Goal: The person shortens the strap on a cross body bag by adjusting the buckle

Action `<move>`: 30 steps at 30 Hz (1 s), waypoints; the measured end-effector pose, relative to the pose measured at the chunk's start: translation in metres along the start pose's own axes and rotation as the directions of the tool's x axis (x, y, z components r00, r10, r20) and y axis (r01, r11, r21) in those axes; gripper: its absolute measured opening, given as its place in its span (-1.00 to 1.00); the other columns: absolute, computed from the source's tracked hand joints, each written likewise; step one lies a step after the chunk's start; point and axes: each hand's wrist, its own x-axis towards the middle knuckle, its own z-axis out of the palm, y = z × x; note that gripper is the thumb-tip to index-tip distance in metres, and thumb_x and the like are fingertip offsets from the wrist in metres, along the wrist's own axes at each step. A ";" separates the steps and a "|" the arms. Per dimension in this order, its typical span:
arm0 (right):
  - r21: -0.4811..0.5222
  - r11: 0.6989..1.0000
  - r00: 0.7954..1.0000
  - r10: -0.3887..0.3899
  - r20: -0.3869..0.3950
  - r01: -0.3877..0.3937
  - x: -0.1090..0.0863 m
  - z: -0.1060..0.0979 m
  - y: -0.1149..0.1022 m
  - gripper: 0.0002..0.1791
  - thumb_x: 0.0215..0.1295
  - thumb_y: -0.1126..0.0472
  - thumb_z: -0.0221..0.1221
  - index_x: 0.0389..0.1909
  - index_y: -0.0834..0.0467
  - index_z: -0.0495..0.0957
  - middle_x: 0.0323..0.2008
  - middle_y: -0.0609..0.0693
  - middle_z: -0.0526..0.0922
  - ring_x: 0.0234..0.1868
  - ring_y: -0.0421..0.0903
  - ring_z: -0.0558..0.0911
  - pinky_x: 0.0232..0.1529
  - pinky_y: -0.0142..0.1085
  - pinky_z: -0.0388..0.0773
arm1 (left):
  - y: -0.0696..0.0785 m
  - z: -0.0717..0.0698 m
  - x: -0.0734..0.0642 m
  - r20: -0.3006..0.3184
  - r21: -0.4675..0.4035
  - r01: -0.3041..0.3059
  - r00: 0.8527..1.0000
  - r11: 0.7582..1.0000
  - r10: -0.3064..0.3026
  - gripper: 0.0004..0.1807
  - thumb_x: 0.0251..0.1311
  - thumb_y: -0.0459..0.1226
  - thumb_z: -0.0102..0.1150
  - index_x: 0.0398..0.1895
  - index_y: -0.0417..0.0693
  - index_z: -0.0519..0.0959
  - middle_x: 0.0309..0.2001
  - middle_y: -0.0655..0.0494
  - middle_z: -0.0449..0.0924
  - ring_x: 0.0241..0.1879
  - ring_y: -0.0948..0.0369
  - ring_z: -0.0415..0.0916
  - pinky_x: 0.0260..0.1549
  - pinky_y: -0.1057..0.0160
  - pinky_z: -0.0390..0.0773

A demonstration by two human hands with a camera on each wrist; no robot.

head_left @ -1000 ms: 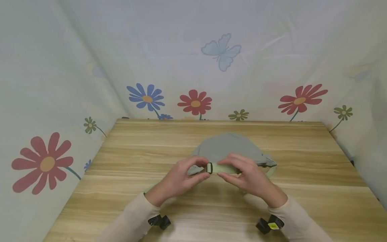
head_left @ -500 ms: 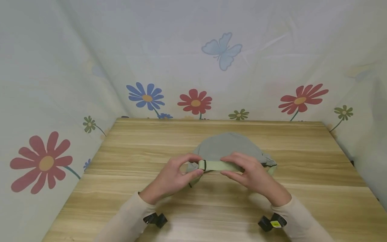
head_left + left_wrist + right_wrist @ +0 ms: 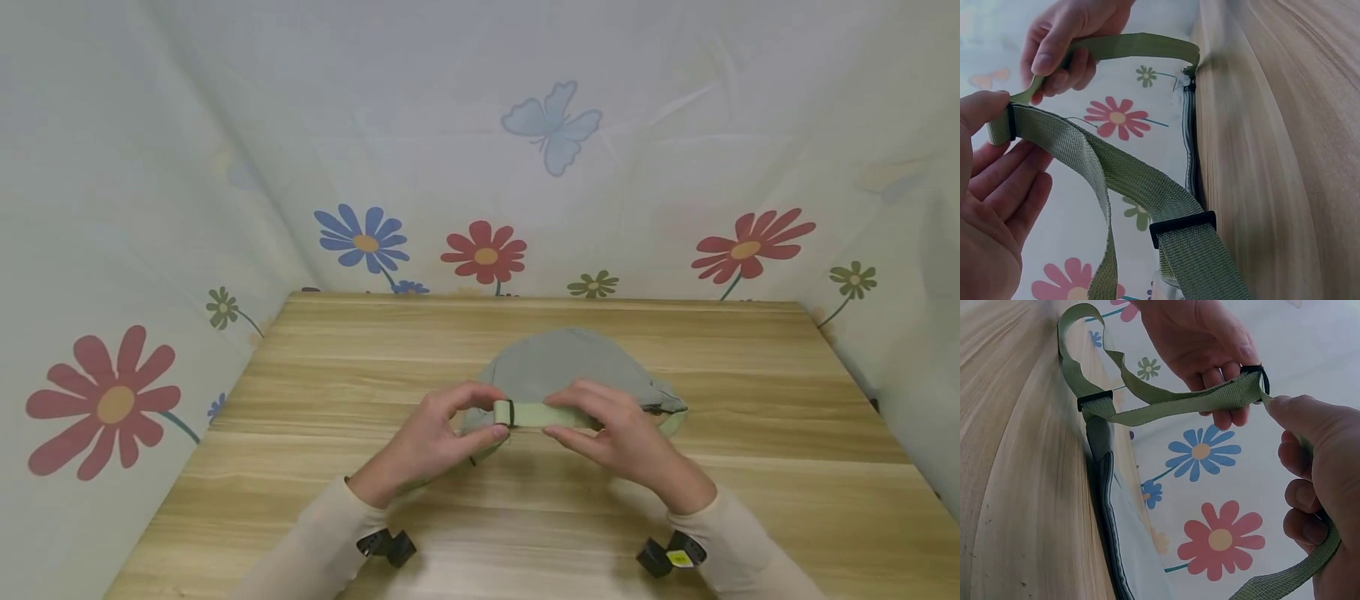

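Observation:
A grey waist bag (image 3: 570,362) lies on the table behind both hands, its light green webbing strap (image 3: 538,415) lifted in front. My left hand (image 3: 431,433) pinches the strap between thumb and fingers at a black slider buckle (image 3: 512,412). To the right of the buckle, my right hand (image 3: 618,429) grips the strap, with a short flat stretch showing between the hands. A second black slider (image 3: 1183,226) sits lower on the strap in the left wrist view. The bag's dark zipper (image 3: 1107,506) runs along its edge in the right wrist view.
The wood-grain table (image 3: 360,358) reaches back to a pale curtain (image 3: 420,125) printed with flowers and a butterfly. Small black cameras (image 3: 386,546) are strapped to both wrists. Looped strap hangs between the left hand and the bag.
My left hand has shifted left with the slider buckle, widening the stretch of strap between the hands. The right hand has barely moved, and the bag stays in place.

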 end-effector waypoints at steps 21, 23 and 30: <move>-0.032 0.997 0.997 0.069 0.016 -0.069 -0.004 0.001 0.002 -0.57 0.19 0.33 0.56 0.08 0.10 0.73 -0.12 -0.07 0.79 -0.22 -0.26 0.68 -0.21 -0.47 0.61 | -0.001 0.001 0.001 -0.099 0.098 -0.083 0.991 0.992 0.093 -0.70 0.30 -0.28 0.53 0.08 -0.02 0.75 -0.04 0.15 0.85 -0.03 0.27 0.77 0.05 0.13 0.78; -0.026 0.999 0.999 0.046 0.009 -0.046 -0.004 0.001 0.003 -0.65 0.28 0.26 0.53 0.06 0.11 0.73 -0.15 -0.07 0.79 -0.25 -0.27 0.67 -0.23 -0.48 0.60 | -0.002 0.001 0.002 -0.096 0.088 -0.087 0.991 0.992 0.096 -0.69 0.29 -0.30 0.54 0.08 -0.04 0.75 -0.03 0.13 0.85 -0.02 0.26 0.77 0.07 0.15 0.78; -0.009 1.000 1.000 -0.024 -0.016 0.024 -0.001 0.005 0.003 -0.64 0.58 -0.06 0.26 0.04 0.16 0.73 -0.18 -0.03 0.80 -0.29 -0.24 0.69 -0.26 -0.47 0.61 | -0.003 0.005 0.003 -0.083 0.071 -0.087 0.992 0.994 0.093 -0.68 0.25 -0.33 0.56 0.05 -0.06 0.73 -0.05 0.12 0.83 -0.01 0.26 0.76 0.13 0.08 0.76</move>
